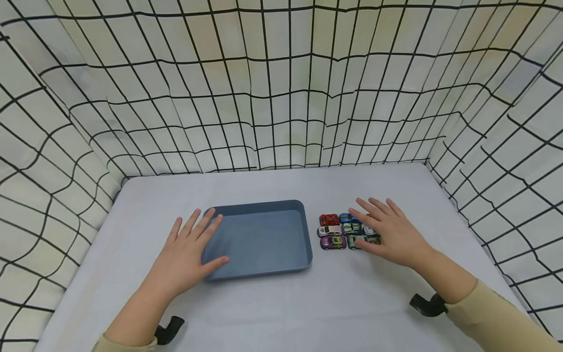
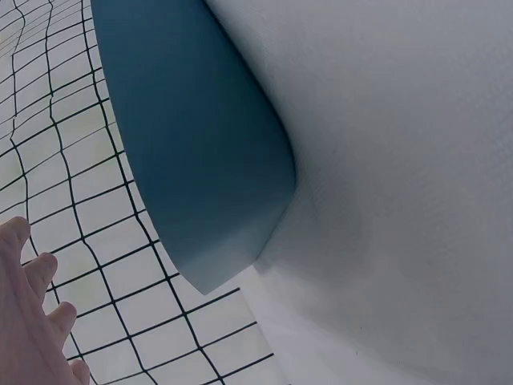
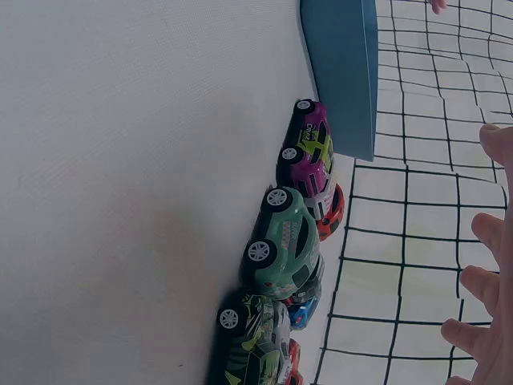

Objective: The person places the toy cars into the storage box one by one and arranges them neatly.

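Observation:
My left hand (image 1: 182, 261) is spread over the left end of a blue-grey rectangular tray (image 1: 259, 242), fingers straight, holding nothing. To the tray's right, small toy cars stand packed in rows. Among them are a red car (image 1: 329, 219), a pink-and-white car (image 1: 329, 231) and a purple-and-yellow car (image 1: 333, 242). My right hand (image 1: 398, 237), also spread with nothing in it, overlaps the right side of the group and partly hides several cars. A pale green car (image 3: 284, 245) and a dark green patterned car (image 3: 252, 341) show in the right wrist view.
A white cloth (image 1: 281, 313) covers the table. White walls with a black grid (image 1: 290, 93) rise at the back and both sides. A black wrist mount (image 1: 169, 331) sits at the left cuff, with another black mount (image 1: 428, 305) at the right one.

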Demonstrator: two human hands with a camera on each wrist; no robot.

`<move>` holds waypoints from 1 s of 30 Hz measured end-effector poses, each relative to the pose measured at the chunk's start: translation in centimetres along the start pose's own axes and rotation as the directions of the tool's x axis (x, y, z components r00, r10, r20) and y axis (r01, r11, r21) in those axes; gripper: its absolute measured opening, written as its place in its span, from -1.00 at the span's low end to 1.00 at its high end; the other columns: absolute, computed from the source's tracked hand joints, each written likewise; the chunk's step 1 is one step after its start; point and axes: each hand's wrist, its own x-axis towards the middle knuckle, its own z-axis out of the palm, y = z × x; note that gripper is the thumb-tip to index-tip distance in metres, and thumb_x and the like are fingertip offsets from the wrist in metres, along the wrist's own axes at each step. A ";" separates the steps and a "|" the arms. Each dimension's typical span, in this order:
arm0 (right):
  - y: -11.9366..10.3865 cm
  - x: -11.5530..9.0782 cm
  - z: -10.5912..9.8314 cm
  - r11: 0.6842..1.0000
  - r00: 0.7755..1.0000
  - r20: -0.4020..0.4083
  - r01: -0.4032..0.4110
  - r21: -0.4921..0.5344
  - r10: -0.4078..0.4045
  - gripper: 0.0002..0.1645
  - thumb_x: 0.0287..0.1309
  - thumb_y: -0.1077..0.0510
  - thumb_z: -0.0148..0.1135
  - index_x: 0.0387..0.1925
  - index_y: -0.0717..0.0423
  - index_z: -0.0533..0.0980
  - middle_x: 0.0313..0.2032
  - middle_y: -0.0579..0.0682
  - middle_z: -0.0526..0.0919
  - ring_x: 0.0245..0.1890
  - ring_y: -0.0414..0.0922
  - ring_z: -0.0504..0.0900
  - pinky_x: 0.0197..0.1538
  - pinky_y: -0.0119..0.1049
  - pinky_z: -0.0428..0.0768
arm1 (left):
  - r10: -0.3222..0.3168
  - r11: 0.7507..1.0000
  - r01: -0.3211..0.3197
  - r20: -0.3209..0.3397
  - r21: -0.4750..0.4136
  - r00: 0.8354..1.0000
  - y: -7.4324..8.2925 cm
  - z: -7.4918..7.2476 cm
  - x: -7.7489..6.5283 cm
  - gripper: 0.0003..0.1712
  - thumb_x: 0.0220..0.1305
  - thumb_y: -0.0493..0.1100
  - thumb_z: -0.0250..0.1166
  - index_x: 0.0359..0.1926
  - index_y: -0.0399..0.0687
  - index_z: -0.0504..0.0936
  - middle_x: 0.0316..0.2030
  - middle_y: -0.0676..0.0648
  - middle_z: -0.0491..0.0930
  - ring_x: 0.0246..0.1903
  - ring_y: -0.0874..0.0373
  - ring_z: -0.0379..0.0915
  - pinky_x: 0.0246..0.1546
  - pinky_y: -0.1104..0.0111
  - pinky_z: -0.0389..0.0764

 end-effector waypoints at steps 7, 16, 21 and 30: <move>0.0 0.3 0.6 1.000 1.000 0.021 -0.011 0.029 0.011 -0.07 0.22 -0.44 0.14 0.52 -0.25 0.17 0.51 -0.01 0.15 0.48 0.13 0.11 0.47 0.21 -0.04 | -0.019 0.999 0.020 0.021 -0.025 1.000 -0.4 0.3 -0.3 0.12 0.22 0.55 0.06 0.59 0.11 -0.06 0.57 -0.08 -0.09 0.55 -0.09 -0.37 0.47 -0.02 -0.49; -0.1 1.2 1.3 0.991 0.996 0.051 -0.072 0.110 0.067 -0.12 0.17 -0.32 0.28 0.46 -0.23 0.28 0.44 0.00 0.30 0.40 0.14 0.26 0.41 0.22 0.14 | -0.041 0.997 0.046 0.071 -0.057 0.997 -0.7 0.5 -0.5 0.14 0.21 0.59 0.01 0.59 0.10 -0.07 0.56 -0.11 -0.09 0.54 -0.13 -0.33 0.47 -0.06 -0.44; -0.1 2.0 1.4 0.982 0.996 0.056 -0.075 0.176 0.066 -0.20 0.15 -0.26 0.34 0.38 -0.17 0.41 0.33 0.03 0.46 0.32 0.13 0.39 0.34 0.23 0.27 | -0.059 0.995 0.066 0.094 -0.071 0.994 -1.1 0.7 -0.9 0.15 0.21 0.60 -0.02 0.60 0.12 -0.13 0.56 -0.13 -0.11 0.54 -0.13 -0.34 0.47 -0.05 -0.46; 0.4 3.9 1.1 0.941 0.983 0.180 -0.094 0.326 0.036 -0.31 0.22 -0.20 0.33 0.33 -0.10 0.47 0.24 0.03 0.55 0.27 0.10 0.47 0.28 0.16 0.41 | -0.108 0.987 0.125 0.157 -0.104 0.982 -1.7 0.8 -1.9 0.21 0.21 0.57 0.05 0.59 -0.02 -0.13 0.57 -0.17 -0.19 0.52 -0.22 -0.31 0.44 -0.19 -0.34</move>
